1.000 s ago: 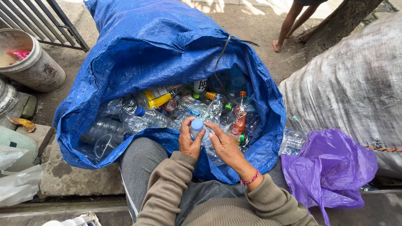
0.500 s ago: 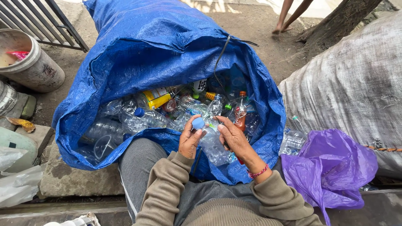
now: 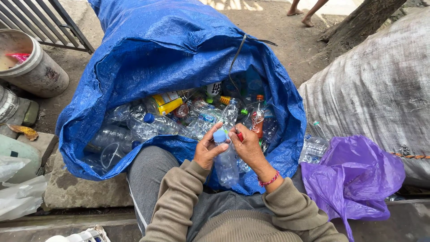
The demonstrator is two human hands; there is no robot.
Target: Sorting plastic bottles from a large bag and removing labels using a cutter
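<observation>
A clear plastic bottle (image 3: 226,163) with a light blue cap (image 3: 219,135) stands upright between my hands, over my lap. My left hand (image 3: 207,148) grips its neck, fingers at the cap. On the other side my right hand (image 3: 247,145) touches the bottle near the cap and has a small red item (image 3: 240,136) pinched in its fingers. Just beyond them, a big blue tarp sack (image 3: 179,49) lies open, full of several empty plastic bottles (image 3: 156,125), including a yellow-labelled one (image 3: 166,103) and a red-labelled one (image 3: 257,118).
A purple plastic bag (image 3: 354,175) sits at my right, with a large grey woven sack (image 3: 380,85) behind it. At the left are a dirty white bucket (image 3: 31,67), a metal railing (image 3: 40,18) and white bags (image 3: 18,192). A person's bare feet (image 3: 302,13) stand on the dirt, far top.
The bottle has swung from slanted to upright between my hands. My right hand moved from its side up to the cap. The feet at the top shifted slightly.
</observation>
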